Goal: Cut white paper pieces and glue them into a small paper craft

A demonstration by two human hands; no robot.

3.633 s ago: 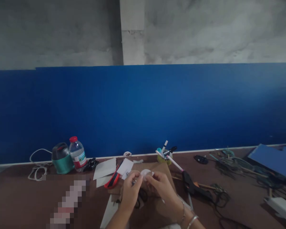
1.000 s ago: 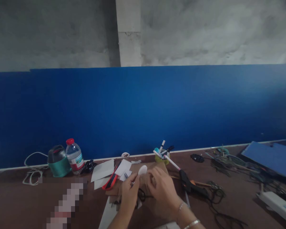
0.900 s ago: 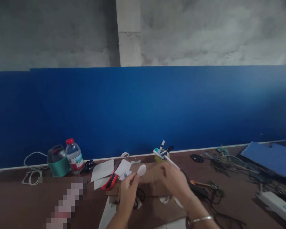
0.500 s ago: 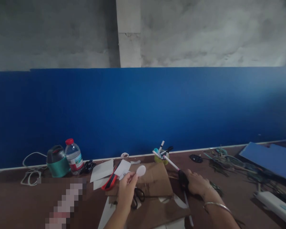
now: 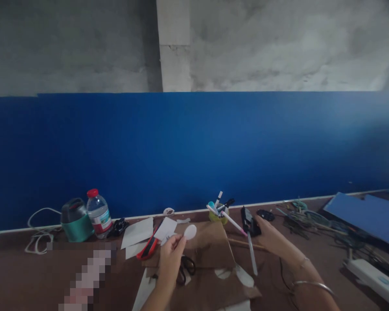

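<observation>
My left hand pinches a small white oval cut-out between thumb and fingertips, above the brown cardboard. Below its wrist lie scissors with black handles, partly covered by the arm. At the right, my right hand is closed at the side of a black glue gun, a pale translucent stick jutting from it toward me. Most of that hand's fingers are hidden behind the gun. More white cut-outs rest on the lower cardboard.
Left of the cardboard are a red cutter, white paper sheets, a water bottle and a green-and-dark container. A pen cup stands behind. Cables or stems, a blue board and a white power strip lie right.
My right hand has moved away from me and turned, and the black glue gun has shifted and swung with it. The left hand keeps its pinch on the oval, nearly still.
</observation>
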